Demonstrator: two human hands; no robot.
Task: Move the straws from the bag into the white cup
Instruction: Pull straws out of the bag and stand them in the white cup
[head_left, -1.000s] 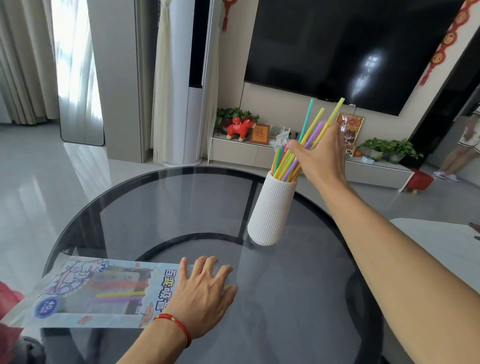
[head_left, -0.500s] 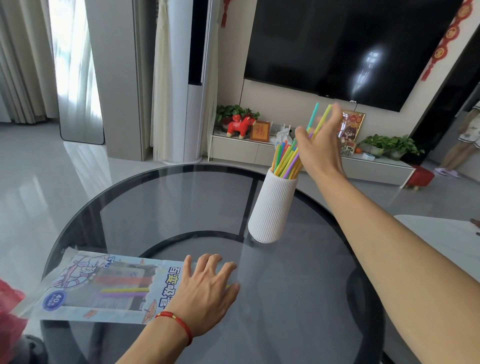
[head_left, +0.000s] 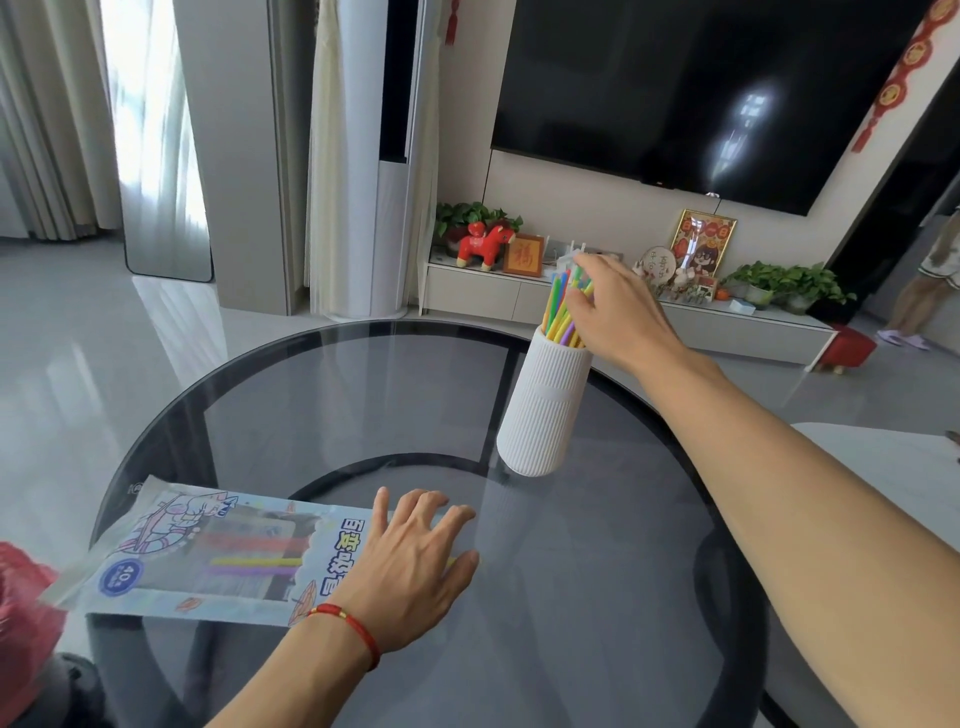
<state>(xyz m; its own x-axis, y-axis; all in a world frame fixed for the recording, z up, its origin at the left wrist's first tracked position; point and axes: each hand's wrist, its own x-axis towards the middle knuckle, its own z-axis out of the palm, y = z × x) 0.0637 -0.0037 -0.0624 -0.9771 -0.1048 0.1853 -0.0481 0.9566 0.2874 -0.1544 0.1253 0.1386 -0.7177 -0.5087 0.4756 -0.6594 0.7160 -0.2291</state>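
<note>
We judge the job mostly done but not finished. Most of the straws (head_left: 560, 312) stand bunched in the cup (head_left: 543, 410), their tops fanned above the rim: green, yellow, orange, a purple one low on the right side. The cup stands upright toward the far edge of the table (head_left: 311, 395), a little right of its middle.

Our right hand (head_left: 610, 312) is at the tops of that bunch, fingers curled over and among the straws; we take it to be seating them, though we cannot tell whether it pinches them or merely rests on them.

The bag (head_left: 208, 556) lies flat near the table's near-left edge, its far end overhanging the rim. Through its clear window we see a few straws left inside: a red one, a yellow one, a purple one. More may be hidden behind the printed part.

Our left hand (head_left: 410, 566) lies on the bag's open end, fingers spread and straight, pressing it to the glass and gripping nothing.

What remains, then, is to draw out those last few and stand them in the cup.
</note>
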